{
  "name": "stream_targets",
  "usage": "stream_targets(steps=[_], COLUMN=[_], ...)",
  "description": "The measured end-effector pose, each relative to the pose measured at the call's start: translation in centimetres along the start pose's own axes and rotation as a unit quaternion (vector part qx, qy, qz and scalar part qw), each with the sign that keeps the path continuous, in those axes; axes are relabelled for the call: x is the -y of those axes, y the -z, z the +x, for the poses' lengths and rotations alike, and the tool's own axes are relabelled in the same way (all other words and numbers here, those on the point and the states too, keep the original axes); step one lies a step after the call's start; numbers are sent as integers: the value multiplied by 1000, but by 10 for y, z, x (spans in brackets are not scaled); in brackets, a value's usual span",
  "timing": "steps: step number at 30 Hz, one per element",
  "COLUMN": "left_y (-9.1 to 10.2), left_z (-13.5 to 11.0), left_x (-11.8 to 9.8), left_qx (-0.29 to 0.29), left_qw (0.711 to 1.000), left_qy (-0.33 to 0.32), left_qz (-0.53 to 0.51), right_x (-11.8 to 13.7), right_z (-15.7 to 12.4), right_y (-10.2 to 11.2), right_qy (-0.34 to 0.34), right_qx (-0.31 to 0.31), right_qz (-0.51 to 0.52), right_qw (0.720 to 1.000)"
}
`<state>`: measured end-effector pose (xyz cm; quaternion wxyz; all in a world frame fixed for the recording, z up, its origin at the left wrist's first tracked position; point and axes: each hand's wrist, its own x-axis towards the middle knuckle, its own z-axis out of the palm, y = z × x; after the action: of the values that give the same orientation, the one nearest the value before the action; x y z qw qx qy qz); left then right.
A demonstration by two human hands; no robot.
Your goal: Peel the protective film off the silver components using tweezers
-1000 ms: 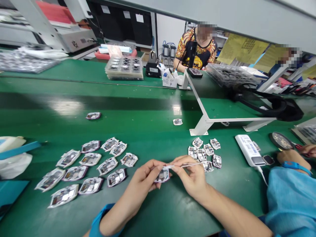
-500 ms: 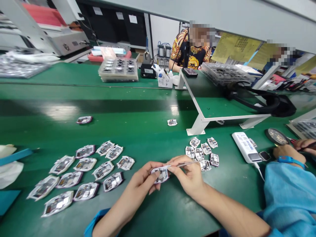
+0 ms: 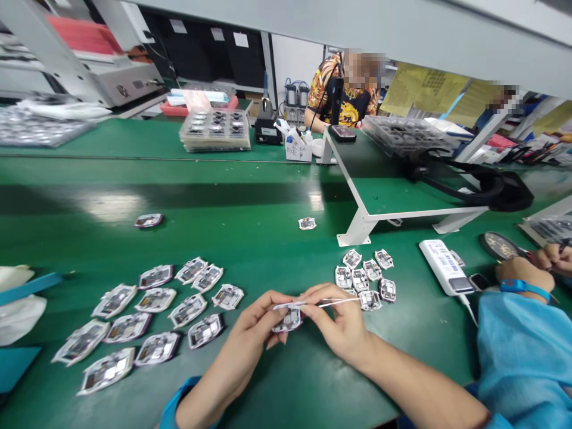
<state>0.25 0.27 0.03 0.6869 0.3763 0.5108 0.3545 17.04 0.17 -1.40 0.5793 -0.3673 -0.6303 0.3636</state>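
- Oval white-rimmed electronic casings (image 3: pixel 128 327) lay in loose rows on the glossy green tabletop (image 3: pixel 250 250).
- The bare left hand (image 3: pixel 255 326) gripped a small white-framed electronic module (image 3: pixel 288 320) above the tabletop, between thumb and fingers.
- The bare right hand (image 3: pixel 343 330) pinched a slender pale tool (image 3: pixel 342 301) at the module's edge.
- Smaller silvery-white casings (image 3: pixel 359 279) clustered beyond the right hand.

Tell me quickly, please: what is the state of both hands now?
Left hand: closed, holding a small electronic part.
Right hand: closed, holding a thin white object.
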Motion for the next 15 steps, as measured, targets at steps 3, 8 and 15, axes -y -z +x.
stream_targets(steps=[3, 8, 15], left_y=[1, 1, 3], left_z=[-2, -7, 7], left_x=[-1, -5, -1], left_qx=[0, 11, 38], left_qw=[1000, 999, 992], left_qy=[3, -29, -73], left_qz=[-1, 28, 90], right_x=[0, 0, 3], right_z=[1, 3, 7], right_y=[1, 6, 10], right_qy=[26, 54, 54], right_qx=[12, 27, 9], right_qz=[-21, -59, -108], right_qw=[999, 996, 993])
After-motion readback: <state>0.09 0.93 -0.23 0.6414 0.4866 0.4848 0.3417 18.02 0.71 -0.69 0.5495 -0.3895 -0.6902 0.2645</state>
